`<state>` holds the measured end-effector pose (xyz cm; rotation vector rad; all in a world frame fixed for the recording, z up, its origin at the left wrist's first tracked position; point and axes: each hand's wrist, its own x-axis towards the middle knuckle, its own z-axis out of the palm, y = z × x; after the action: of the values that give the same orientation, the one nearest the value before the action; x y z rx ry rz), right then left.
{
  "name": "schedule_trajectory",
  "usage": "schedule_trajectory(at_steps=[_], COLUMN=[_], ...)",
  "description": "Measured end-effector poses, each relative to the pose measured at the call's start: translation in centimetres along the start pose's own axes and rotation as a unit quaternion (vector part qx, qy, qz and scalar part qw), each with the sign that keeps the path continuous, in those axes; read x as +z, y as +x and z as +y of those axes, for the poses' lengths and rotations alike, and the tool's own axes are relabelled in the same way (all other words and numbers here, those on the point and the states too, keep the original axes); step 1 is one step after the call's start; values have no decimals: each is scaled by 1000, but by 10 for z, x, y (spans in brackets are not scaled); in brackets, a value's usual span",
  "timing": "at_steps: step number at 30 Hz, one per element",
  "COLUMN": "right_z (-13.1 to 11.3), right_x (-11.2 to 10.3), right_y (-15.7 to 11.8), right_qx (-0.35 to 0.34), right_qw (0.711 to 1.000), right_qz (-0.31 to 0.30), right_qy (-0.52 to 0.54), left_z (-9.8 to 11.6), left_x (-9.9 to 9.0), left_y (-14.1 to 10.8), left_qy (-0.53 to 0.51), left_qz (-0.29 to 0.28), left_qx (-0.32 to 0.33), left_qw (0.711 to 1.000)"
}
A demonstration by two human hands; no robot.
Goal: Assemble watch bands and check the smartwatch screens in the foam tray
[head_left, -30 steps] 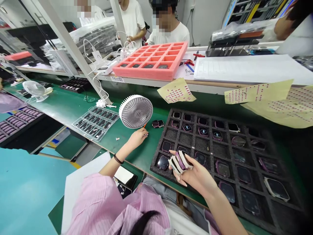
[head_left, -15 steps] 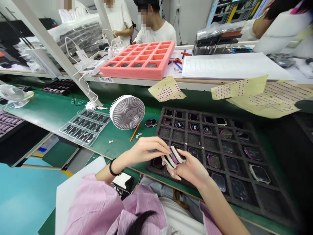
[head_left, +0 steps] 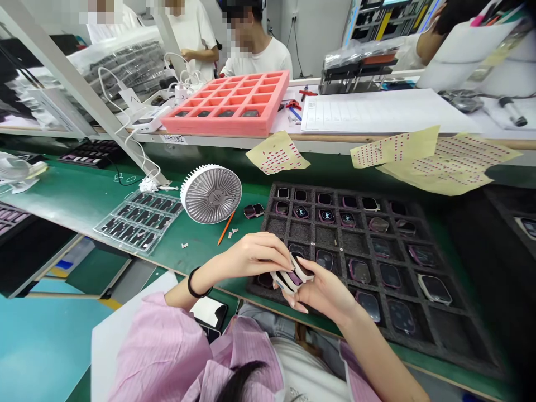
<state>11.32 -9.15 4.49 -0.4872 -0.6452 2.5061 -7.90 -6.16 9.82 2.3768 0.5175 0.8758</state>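
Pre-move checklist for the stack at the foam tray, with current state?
1. Grip: ok. The left hand and right hand both touch the white-and-purple stack.
2. Stack alignment: not ok. Pieces are fanned, not squared.
3. Free pocket: ok. The black foam tray has an unfilled pocket.
4. Nearby clutter: ok. The orange pencil and loose small pieces lie apart from the hands.
5. Part condition: cannot tell. Fingers hide much of the stack.

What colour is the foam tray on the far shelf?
The foam tray is salmon pink, best seen in the head view.
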Motion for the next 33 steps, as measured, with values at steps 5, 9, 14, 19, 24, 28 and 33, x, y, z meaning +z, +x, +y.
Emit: schedule_trajectory(at_steps=[5, 9, 14, 19, 24, 28, 33], right_z=[2, 2, -5, -29, -70, -88, -79], right_x=[-5, -9, -8, -13, -51, -78, -90], right_y=[-1, -1, -11, -28, -28, -18, -10], right_qx=[25, 38, -7, -53, -157, -261, -290], right_qw=[999, 999, 996, 976, 884, 752, 689], right_qz=[-19, -33, 52, 139, 273, 360, 392], right_qy=[-15, -15, -69, -158, -346, -487, -535], left_z=[-6, -14, -26, -50, -68, -78, -96], left_x=[-4, -2, 6, 17, 41, 84, 121], left_y=[6, 10, 21, 52, 86, 105, 110], left_qy=[-68, -136, -141, -185, -168, -13, 118], left_qz=[-50, -72, -84, -118, -82, -15, 39], left_qx=[-26, -39, -90, -109, -95, -102, -133], left_qw=[996, 987, 982, 969, 978, 995, 983])
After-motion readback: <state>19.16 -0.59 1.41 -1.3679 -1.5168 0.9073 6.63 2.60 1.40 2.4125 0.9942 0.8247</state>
